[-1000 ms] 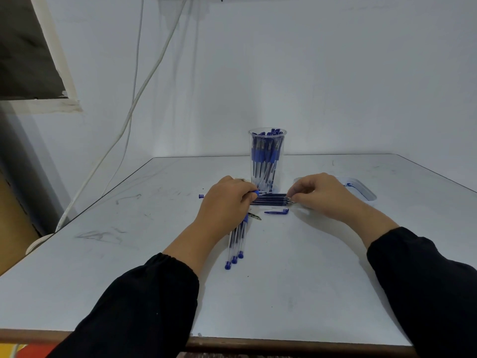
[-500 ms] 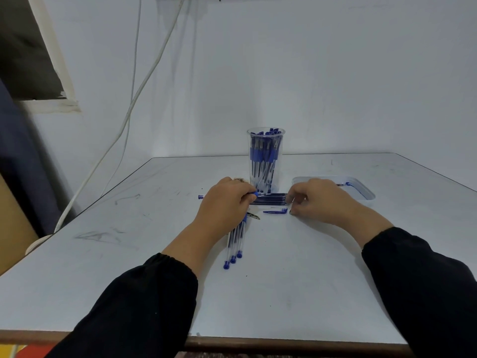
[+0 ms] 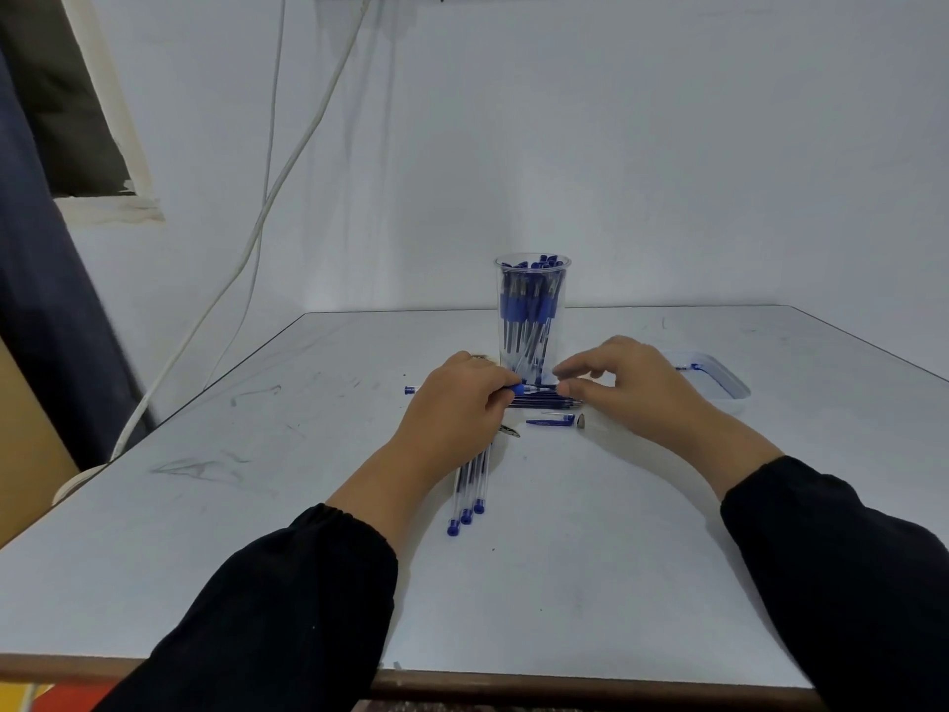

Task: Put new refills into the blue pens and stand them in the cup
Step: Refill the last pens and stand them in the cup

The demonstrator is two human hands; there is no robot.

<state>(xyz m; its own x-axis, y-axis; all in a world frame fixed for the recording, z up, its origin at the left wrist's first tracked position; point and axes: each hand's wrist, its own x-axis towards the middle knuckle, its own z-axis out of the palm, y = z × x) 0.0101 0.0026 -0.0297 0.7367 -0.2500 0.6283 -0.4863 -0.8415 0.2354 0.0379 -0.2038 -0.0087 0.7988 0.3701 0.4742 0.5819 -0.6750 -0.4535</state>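
Observation:
A clear plastic cup [image 3: 532, 280] full of blue pens stands at the middle of the table. In front of it my left hand [image 3: 457, 403] grips a blue pen barrel [image 3: 518, 389] held sideways; its blue end [image 3: 409, 390] pokes out to the left. My right hand [image 3: 616, 385] hovers at the barrel's open end, thumb and fingers loosely spread. Whether they hold anything, I cannot tell. A bundle of dark refills [image 3: 549, 402] lies under the barrel. A blue pen cap [image 3: 549, 420] and a metal tip [image 3: 581, 420] lie just in front. Three pens [image 3: 470, 493] lie under my left wrist.
A shallow clear tray [image 3: 719, 382] sits at the right of the cup. White cables [image 3: 267, 208] hang down the wall at the left. A dark cloth [image 3: 36, 280] is at the far left edge. The table's front edge [image 3: 513, 680] is near me.
My right hand has lifted from the table near the cap and moved up to the barrel's end. A metal tip now lies beside the blue cap. My left hand stayed put.

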